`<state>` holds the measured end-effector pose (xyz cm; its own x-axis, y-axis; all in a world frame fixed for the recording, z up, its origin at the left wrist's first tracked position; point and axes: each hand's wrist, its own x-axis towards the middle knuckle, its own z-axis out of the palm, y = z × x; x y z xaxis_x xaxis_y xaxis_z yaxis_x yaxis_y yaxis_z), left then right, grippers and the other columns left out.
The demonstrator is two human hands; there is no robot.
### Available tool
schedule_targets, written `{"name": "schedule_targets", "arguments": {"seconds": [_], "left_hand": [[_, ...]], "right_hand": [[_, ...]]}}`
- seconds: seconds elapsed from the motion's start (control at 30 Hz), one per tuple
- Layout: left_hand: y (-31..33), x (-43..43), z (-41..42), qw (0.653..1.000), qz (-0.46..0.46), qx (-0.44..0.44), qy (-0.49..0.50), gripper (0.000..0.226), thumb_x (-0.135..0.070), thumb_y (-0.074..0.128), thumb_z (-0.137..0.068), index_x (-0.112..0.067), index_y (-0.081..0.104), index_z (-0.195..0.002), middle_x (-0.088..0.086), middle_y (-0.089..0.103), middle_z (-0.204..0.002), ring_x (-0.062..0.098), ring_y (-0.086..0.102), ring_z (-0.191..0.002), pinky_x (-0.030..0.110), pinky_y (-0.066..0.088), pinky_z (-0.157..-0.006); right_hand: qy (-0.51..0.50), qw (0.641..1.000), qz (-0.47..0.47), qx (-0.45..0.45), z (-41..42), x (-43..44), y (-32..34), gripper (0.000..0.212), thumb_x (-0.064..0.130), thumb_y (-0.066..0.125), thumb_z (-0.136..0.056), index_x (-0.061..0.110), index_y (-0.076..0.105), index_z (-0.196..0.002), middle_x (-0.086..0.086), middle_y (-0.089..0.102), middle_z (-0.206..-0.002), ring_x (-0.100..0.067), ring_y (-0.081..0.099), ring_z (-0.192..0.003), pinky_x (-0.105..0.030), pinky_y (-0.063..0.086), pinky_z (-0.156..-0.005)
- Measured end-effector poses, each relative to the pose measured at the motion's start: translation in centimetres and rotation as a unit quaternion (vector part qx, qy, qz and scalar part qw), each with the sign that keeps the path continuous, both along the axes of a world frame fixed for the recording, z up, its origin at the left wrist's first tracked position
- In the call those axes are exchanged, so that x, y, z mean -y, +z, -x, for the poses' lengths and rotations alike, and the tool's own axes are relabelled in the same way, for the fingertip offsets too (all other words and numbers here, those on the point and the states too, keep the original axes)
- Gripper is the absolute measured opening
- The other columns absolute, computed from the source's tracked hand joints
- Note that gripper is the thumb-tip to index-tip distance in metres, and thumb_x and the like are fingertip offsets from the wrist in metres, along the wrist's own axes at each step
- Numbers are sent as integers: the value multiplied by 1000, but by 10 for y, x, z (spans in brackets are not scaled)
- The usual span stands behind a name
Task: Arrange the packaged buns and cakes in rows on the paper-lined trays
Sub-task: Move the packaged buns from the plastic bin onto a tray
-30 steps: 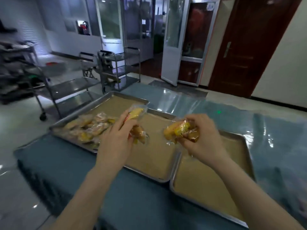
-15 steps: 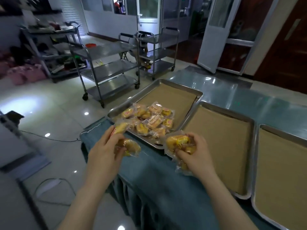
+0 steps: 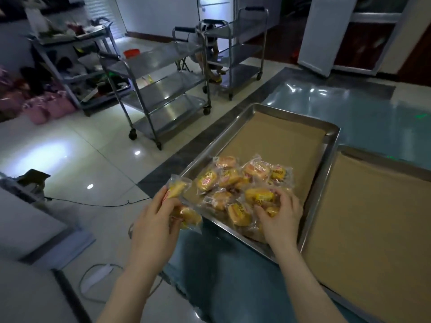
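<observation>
You are at the sorting step: nothing lies in rows yet. The packaged buns sit in a loose pile (image 3: 224,180) at the near end of the left tray (image 3: 310,206), heaped over one another on the brown paper (image 3: 279,141), whose far half is bare.

Your left hand (image 3: 152,220) hangs just off the tray's near left corner, fingers and thumb pinched on two packets (image 3: 177,188), one above the other. Your right hand (image 3: 281,220) is down on the near side of the pile, its fingers curled over a packet (image 3: 260,196). Whether that packet is lifted or lying among the rest cannot be told.

The next move, as I judge it, is to carry what you hold to bare paper and set each packet down flat, side by side, starting a line along one edge. The far half of this tray is free, and so is the second tray (image 3: 373,229), which lies just beside it on the right.

The pile itself is what stands in the way: it fills the near end, so rows there must wait. The wrappers look slick and may slide against each other. The counter (image 3: 233,283) ends close under your left hand, so a dropped packet would fall to the floor, where a cable (image 3: 98,203) runs. Steel trolleys (image 3: 163,94) stand well apart, beyond it.
</observation>
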<state>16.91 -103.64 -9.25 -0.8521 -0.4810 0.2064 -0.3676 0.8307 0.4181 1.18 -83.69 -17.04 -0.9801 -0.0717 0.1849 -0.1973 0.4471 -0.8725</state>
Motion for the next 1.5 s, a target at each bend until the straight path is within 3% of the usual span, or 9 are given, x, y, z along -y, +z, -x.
{"name": "schedule_targets", "arguments": {"seconds": [0.2,0.37,0.43,0.53,0.7,0.93,1.13,1.3,1.5], "left_hand": [[-17,32,60,996,7,0,-85,29,-16,66,-82,-31,57,-106,-3,38,-146,29,49,-118,47,45,-92],[-35,43,107,985,5,31,-169,39,-11,63,-80,-26,58,-116,-1,36,-148,30,43,-124,48,36,-99],[-44,41,120,978,14,40,-206,41,-12,62,-81,-27,57,-118,1,33,-149,29,36,-130,46,28,-103],[-61,39,133,971,16,61,-232,48,-17,56,-86,-35,47,-130,4,12,-157,29,11,-143,49,12,-114],[-83,40,129,953,4,-2,-303,51,-19,64,-81,-25,51,-130,9,27,-152,28,18,-142,52,8,-112],[-122,54,149,917,72,134,-368,62,-66,11,-85,-51,-16,-139,-1,-34,-150,20,-35,-136,50,-19,-104],[-118,53,182,903,54,174,-390,67,-68,23,-86,-52,-15,-139,1,-34,-148,21,-41,-131,52,-20,-104],[-95,52,187,902,59,130,-407,69,-64,32,-86,-50,-9,-141,-4,-23,-152,20,-31,-136,49,-21,-104],[-61,20,171,894,77,73,-434,67,-50,40,-91,-42,1,-145,-8,-12,-153,15,-22,-139,44,-12,-112]], "right_hand": [[69,938,-339,-1,17,23,-31,94,66,62,-73,41,9,-147,7,-20,-155,-22,-25,-140,-56,-9,-108],[87,923,-369,61,15,26,-25,78,80,16,-79,47,-14,-144,8,-46,-145,-23,-48,-128,-57,-22,-103],[103,935,-326,98,12,23,-18,63,71,6,-87,51,-11,-145,16,-47,-143,-17,-49,-127,-58,-22,-107],[43,945,-312,89,-1,22,-8,60,47,32,-98,51,-5,-145,7,-34,-152,-19,-40,-134,-55,-16,-112],[-129,958,-256,21,-48,28,-11,55,28,70,-81,27,51,-132,-10,26,-153,-38,21,-139,-58,28,-109],[-51,933,-328,141,-40,48,-27,86,27,57,-89,60,-3,-140,1,-26,-155,-30,-16,-144,-52,14,-116],[-20,894,-389,221,2,53,-22,85,37,56,-87,61,-7,-137,-3,-42,-147,-42,-24,-139,-66,7,-111],[-45,906,-360,217,17,43,-10,80,40,58,-86,55,2,-142,-7,-26,-156,-39,-22,-141,-63,-6,-111],[-67,949,-285,121,0,4,22,66,32,56,-89,32,25,-147,2,10,-160,-25,4,-146,-48,18,-116]]}}
